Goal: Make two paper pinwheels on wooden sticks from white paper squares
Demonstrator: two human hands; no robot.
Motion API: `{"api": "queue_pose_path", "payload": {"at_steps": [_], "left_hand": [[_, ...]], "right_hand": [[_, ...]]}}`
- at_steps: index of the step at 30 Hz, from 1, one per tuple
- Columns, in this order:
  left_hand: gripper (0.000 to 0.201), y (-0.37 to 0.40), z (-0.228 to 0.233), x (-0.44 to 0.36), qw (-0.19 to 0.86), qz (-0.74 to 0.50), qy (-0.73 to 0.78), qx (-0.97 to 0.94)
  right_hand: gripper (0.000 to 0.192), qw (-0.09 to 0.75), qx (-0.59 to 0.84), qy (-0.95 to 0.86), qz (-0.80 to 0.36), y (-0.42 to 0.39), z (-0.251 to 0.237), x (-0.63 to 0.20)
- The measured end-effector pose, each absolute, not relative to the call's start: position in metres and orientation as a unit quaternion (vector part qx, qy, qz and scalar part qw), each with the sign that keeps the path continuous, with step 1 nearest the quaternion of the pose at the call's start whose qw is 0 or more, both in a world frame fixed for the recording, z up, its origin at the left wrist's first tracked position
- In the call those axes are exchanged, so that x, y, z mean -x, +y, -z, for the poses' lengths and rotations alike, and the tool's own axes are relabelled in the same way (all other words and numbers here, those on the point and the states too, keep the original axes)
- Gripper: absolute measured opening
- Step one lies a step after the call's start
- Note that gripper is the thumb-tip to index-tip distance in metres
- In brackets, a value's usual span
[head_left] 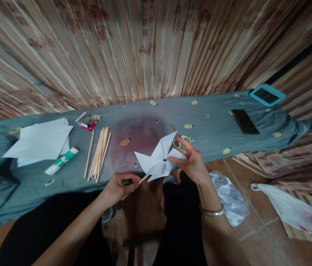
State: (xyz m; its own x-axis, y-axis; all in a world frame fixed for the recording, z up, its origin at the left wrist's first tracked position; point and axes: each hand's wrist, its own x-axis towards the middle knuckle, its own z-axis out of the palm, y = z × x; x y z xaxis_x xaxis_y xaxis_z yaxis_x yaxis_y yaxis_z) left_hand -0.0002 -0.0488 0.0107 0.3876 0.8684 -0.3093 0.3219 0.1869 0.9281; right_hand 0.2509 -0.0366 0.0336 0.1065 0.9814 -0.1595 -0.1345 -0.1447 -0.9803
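My right hand (190, 162) has its fingertips (172, 159) pinched at the middle of the white paper pinwheel (158, 159), right beside the small dark pin at its centre, with the other fingers curled loosely behind one blade. My left hand (119, 186) is closed around the lower end of the wooden stick (144, 179) that runs up to the back of the pinwheel, thumb on top. The pinwheel sits in the air between both hands, just over the near edge of the table (213, 111), which is covered with a grey-green cloth.

Just behind my right hand lies a small roll of tape (178, 142) (I cannot tell its colour for sure in this light). To the left of the pinwheel a bundle of wooden sticks (99, 153) lies on the cloth, then a glue stick (61, 161) on its side, then a stack of white paper sheets (41, 142). Well to the right a dark phone (244, 121) lies flat, and beyond it a blue-framed tablet (267, 95) at the far corner. On the floor by my right arm are crumpled plastic bags (229, 197)
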Motion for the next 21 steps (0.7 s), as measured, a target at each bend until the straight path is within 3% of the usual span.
{"api": "queue_pose_path", "payload": {"at_steps": [21], "left_hand": [[0.015, -0.055, 0.002, 0.0, 0.61, -0.248, 0.473, -0.586]], "right_hand": [[0.063, 0.535, 0.521, -0.349, -0.566, -0.034, -0.036, -0.248]]}}
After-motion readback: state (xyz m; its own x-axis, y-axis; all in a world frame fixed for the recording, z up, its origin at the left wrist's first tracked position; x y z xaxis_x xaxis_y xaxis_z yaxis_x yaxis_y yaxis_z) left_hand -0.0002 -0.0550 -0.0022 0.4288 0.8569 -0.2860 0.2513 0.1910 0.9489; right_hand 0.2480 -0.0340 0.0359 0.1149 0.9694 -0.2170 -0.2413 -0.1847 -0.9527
